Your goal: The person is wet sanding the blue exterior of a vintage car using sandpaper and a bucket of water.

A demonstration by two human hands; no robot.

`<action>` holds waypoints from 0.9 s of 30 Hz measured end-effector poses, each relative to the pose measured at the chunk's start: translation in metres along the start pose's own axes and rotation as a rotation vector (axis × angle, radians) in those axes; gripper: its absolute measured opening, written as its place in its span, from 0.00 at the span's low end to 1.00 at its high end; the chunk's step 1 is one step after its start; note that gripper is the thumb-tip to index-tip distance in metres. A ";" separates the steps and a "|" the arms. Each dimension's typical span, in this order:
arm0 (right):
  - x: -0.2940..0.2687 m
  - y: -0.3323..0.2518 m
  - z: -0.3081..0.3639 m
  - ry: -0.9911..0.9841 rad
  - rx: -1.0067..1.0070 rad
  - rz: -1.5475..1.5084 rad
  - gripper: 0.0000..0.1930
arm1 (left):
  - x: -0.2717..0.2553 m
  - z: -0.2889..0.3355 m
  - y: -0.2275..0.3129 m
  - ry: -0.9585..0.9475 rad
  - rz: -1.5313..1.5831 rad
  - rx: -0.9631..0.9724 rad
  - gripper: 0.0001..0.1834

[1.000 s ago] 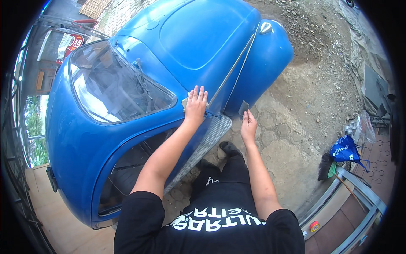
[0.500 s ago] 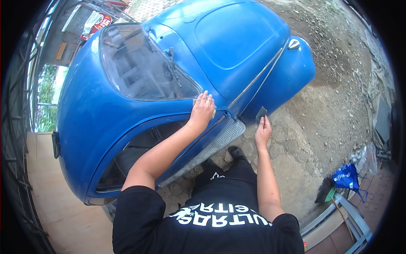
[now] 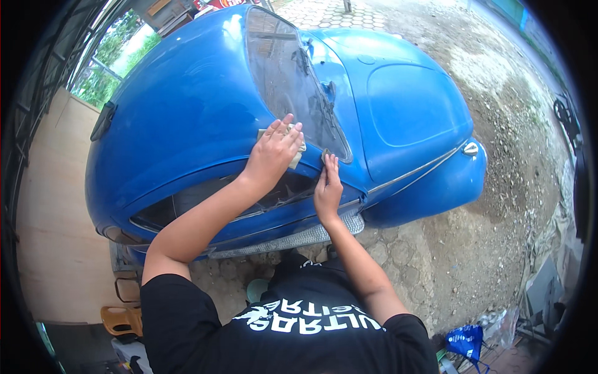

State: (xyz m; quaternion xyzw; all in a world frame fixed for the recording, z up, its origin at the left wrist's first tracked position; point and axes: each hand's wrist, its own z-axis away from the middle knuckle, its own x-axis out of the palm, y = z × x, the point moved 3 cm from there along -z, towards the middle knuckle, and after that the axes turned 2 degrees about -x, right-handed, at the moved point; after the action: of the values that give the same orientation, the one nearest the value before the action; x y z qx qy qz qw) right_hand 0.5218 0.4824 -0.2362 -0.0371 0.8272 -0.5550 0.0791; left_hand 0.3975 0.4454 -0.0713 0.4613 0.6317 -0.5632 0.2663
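While left hand [image 3: 273, 151] lies outstretched, pale pad [image 3: 295, 162] beneath fingers | right hand [image 3: 328, 192] apparently pinches grey sheet [image 3: 325, 154] | likely rubbing; next needs even pressure

pale cloth [image 3: 297, 159] on blue car [image 3: 187, 118], grey sheet [image 3: 325, 153]

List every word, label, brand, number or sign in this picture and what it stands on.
Black shirt: large white lettering, upside down here; wording not copied out.
Black trousers: small white marking, too small to read.
Blue bag: white print, too small to read.
Red sign: white lettering, cut off by the top edge.
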 end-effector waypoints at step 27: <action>0.173 -0.209 -0.161 -0.470 -0.635 0.215 0.20 | -0.029 0.112 -0.172 0.391 0.398 -0.866 0.33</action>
State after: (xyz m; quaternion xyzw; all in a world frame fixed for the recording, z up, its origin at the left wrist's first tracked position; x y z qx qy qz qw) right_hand 0.3180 0.5236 0.0007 -0.0991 0.9159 -0.2372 0.3082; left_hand 0.2376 0.3407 0.0085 0.5167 0.7450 -0.0919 0.4118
